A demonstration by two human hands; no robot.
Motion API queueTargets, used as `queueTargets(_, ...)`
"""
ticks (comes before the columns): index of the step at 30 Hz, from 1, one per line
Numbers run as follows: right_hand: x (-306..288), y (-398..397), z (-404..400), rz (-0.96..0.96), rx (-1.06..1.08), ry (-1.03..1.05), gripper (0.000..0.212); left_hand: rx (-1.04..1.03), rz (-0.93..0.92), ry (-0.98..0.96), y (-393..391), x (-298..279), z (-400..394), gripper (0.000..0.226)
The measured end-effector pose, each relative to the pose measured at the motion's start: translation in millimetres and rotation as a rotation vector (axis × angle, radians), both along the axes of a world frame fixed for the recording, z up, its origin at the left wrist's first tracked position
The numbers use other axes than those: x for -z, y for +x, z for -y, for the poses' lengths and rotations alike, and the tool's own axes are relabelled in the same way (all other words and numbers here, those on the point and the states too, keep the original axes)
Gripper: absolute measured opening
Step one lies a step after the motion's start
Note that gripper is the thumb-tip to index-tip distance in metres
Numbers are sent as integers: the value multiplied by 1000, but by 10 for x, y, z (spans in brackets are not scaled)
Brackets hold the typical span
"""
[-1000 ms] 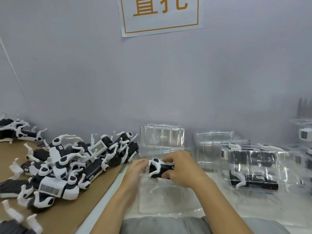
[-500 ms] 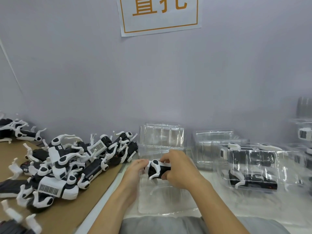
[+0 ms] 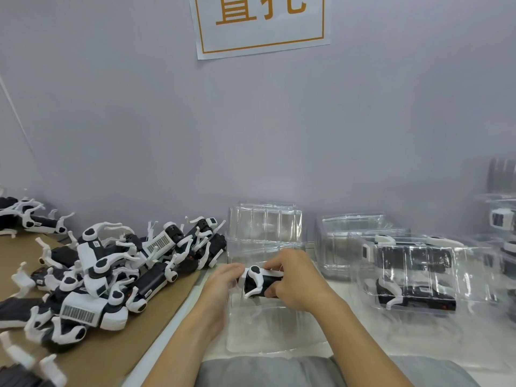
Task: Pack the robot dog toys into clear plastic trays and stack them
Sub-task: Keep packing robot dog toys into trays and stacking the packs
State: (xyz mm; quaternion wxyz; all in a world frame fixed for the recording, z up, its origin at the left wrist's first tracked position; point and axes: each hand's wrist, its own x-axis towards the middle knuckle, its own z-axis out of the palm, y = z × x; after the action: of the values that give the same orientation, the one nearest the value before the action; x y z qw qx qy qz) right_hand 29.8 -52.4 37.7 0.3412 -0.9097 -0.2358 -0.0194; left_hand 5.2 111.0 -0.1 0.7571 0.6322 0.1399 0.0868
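A black-and-white robot dog toy (image 3: 258, 283) is held over an open clear plastic tray (image 3: 268, 328) right in front of me. My right hand (image 3: 296, 280) grips the toy's body from the right, fingers curled round it. My left hand (image 3: 223, 283) holds the toy's left end with its fingertips. The tray's clear lid (image 3: 265, 224) stands upright behind the hands. On the brown cardboard (image 3: 156, 325) to the left lies a heap of several robot dog toys (image 3: 111, 272).
To the right, a closed clear tray (image 3: 413, 272) with robot dogs inside sits on the white table. An empty clear tray (image 3: 351, 236) stands behind it. More packed trays (image 3: 502, 219) are at the far right edge. A grey wall with a paper sign (image 3: 262, 23) rises behind.
Both hands have kept hold of the toy over the tray; it has shifted slightly and the right fingers have rearranged on its body.
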Motion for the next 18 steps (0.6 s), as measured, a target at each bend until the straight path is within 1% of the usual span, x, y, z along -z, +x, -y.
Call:
queueTargets(5, 0, -8, 10, 8, -10, 1, 28, 2, -17, 14, 11, 11, -14, 29)
queueTargets(10, -6, -5, 12, -18, -20, -12, 27, -15, -50, 74, 28, 1, -20, 19)
queueTargets(12, -5, -4, 5, -21, -25, -45, 22, -9, -62, 94, 34, -5, -23, 16)
queueTargets(15, -17, -14, -19, -18, -19, -132, 9, -6, -86, 145, 49, -2, -19, 20)
queueTargets(18, -24, -27, -32, -10, -16, -185, 9, -18, -118, 164, 69, 1, -36, 24)
